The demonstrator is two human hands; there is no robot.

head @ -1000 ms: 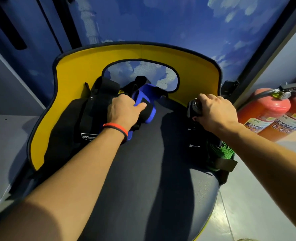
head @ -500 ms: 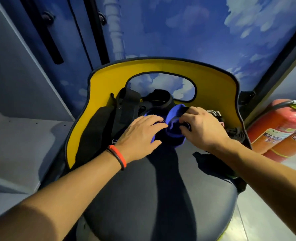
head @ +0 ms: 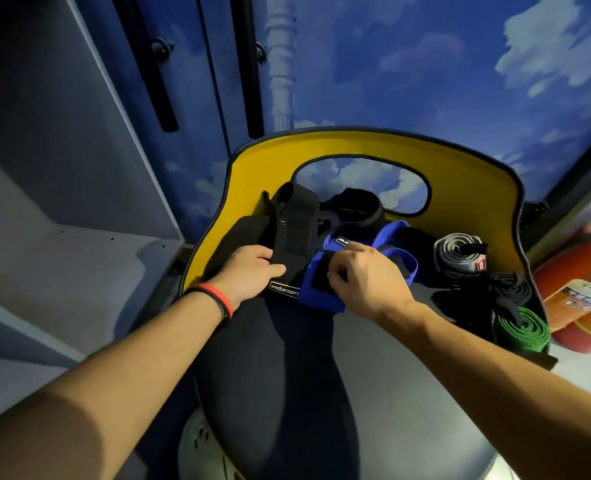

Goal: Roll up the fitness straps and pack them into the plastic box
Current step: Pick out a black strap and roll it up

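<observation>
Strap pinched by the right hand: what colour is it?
The strap is blue with a black patch; the head view shows it best.

Dim, bluish light; wide-angle edge distortion.

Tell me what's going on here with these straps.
A person is sorting fitness straps on a dark chair with a yellow backrest. The right hand pinches a blue fabric strap; the left hand rests on a wide black strap beside it. A rolled grey strap, a rolled black strap and a rolled green strap sit at the seat's right edge. No plastic box shows.
</observation>
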